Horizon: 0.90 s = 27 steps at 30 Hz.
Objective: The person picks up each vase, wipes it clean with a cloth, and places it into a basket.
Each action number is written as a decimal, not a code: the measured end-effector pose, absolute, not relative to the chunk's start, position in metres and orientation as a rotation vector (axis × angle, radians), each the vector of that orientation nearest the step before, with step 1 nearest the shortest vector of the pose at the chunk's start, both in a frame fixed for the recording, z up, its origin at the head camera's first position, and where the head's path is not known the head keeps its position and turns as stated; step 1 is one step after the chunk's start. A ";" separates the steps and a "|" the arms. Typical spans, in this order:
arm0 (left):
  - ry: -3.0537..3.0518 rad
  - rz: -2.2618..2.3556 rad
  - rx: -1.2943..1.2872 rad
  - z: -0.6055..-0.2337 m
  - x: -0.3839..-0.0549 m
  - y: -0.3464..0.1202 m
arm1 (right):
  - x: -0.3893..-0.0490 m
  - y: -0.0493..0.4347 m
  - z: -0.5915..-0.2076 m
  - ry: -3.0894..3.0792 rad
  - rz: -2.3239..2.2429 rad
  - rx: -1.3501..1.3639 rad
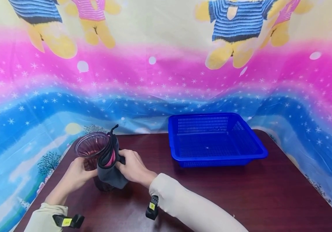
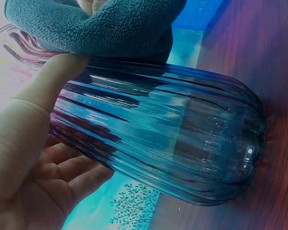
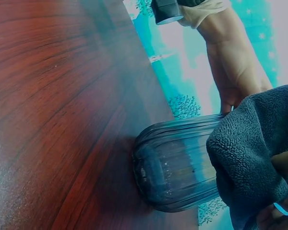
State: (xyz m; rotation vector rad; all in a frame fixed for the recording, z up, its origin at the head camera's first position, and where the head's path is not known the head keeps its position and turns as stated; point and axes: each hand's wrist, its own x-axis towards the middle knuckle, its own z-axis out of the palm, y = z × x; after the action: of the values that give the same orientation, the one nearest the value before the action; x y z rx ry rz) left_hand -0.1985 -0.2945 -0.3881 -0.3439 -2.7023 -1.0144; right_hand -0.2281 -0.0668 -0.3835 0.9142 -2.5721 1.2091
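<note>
A ribbed, see-through purple glass vase (image 1: 89,149) with a flared rim stands on the left part of the table, its base down on the wood. My left hand (image 1: 77,174) grips it below the rim, thumb on the near side and fingers round the far side, as the left wrist view shows. In my right hand (image 1: 133,165) is a dark grey terry cloth (image 1: 110,175), bunched up, with pink showing in its fold and a black loop at its top. The cloth (image 3: 249,143) lies against the vase's right side and hides part of the glass.
A blue plastic basket (image 1: 218,161) with perforated walls sits at the back right of the dark red wooden table (image 1: 212,196). Behind the table hangs a printed backdrop (image 1: 154,77) with bears and snowflakes. Each wrist wears a black strap mount (image 1: 152,207).
</note>
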 end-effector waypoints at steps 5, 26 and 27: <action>-2.708 -0.998 -0.345 -0.387 -0.198 -0.295 | -0.228 -0.067 -0.387 -2.566 1.197 0.921; -2.736 -0.990 -0.313 -0.388 -0.198 -0.293 | -0.227 -0.063 -0.431 -2.593 1.102 0.886; -2.736 -0.989 -0.310 -0.388 -0.198 -0.293 | -0.227 -0.063 -0.433 -2.603 1.091 0.883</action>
State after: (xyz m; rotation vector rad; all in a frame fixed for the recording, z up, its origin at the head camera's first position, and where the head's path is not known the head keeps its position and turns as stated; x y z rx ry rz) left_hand -0.1978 -0.2929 -0.3878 -0.3105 -2.7362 -0.9892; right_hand -0.2269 -0.0627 -0.4326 0.8829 -2.6034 1.0912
